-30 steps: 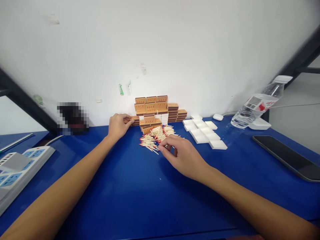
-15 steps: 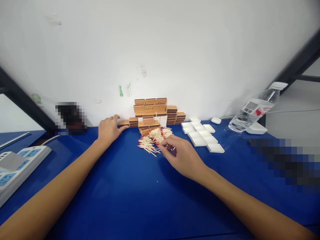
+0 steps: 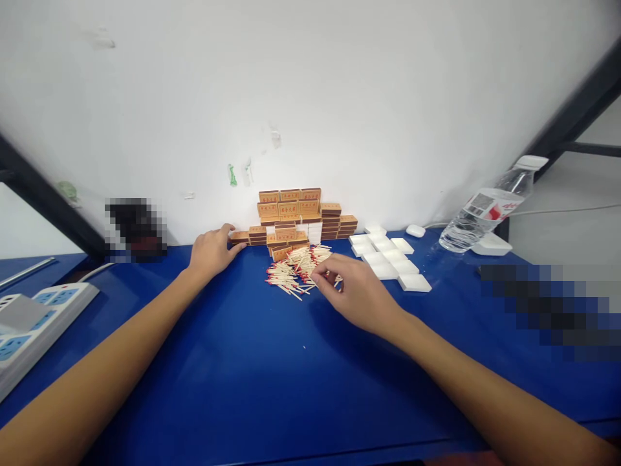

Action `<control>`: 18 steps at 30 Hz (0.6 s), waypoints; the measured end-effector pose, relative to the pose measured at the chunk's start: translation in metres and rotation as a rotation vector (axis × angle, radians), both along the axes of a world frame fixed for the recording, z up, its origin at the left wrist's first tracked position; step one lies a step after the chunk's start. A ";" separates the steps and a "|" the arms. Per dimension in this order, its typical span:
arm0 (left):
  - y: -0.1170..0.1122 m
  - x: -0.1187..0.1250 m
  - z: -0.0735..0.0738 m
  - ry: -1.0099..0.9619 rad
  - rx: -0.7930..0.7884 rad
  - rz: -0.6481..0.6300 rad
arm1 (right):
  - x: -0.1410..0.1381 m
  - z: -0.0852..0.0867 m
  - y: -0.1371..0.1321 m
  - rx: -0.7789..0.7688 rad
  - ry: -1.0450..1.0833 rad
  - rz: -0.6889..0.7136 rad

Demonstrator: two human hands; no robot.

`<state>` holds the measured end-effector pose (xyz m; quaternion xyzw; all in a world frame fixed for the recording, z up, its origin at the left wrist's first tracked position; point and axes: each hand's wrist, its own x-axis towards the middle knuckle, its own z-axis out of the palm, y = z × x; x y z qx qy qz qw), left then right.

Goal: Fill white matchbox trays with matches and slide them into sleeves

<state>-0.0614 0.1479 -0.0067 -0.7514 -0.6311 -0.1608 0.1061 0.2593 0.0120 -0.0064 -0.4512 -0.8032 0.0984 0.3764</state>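
My left hand (image 3: 211, 252) rests at the left end of a row of matchboxes, its thumb in front of and its fingers behind the end matchbox (image 3: 241, 238). Stacked matchboxes (image 3: 286, 208) form a stepped wall against the white wall, with several white inner trays (image 3: 314, 232) built into it. In front lies a heap of loose red-tipped matches (image 3: 286, 279). My right hand (image 3: 354, 291) hovers at the heap's right edge, thumb and forefinger pinched together. Whatever sits between those fingertips is too small to make out.
White matchbox trays (image 3: 385, 265) lie together right of the matches. Beyond them are a white earphone case (image 3: 416, 230), a tilted water bottle (image 3: 490, 207) and a white block (image 3: 492, 246). A power strip (image 3: 46, 310) stands at the left; blurred dark objects lie both sides.
The view has shifted slightly. My right hand stays pinched beside the matches with barely any movement. My left hand keeps its place at the end matchbox.
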 end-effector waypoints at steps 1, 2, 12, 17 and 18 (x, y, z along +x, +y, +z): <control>-0.004 -0.001 0.004 0.008 0.003 0.003 | 0.009 0.003 0.004 0.038 -0.066 -0.040; -0.010 -0.002 0.009 0.016 0.007 0.001 | 0.020 0.007 0.009 0.068 -0.156 -0.105; -0.099 0.004 0.009 -0.175 0.121 -0.190 | 0.119 0.020 0.035 -0.462 -0.518 -0.287; -0.115 0.018 0.006 -0.232 0.022 -0.385 | 0.116 0.013 0.037 -0.447 -0.480 -0.201; -0.117 0.021 0.005 -0.241 -0.010 -0.426 | 0.112 0.016 0.035 -0.432 -0.472 -0.173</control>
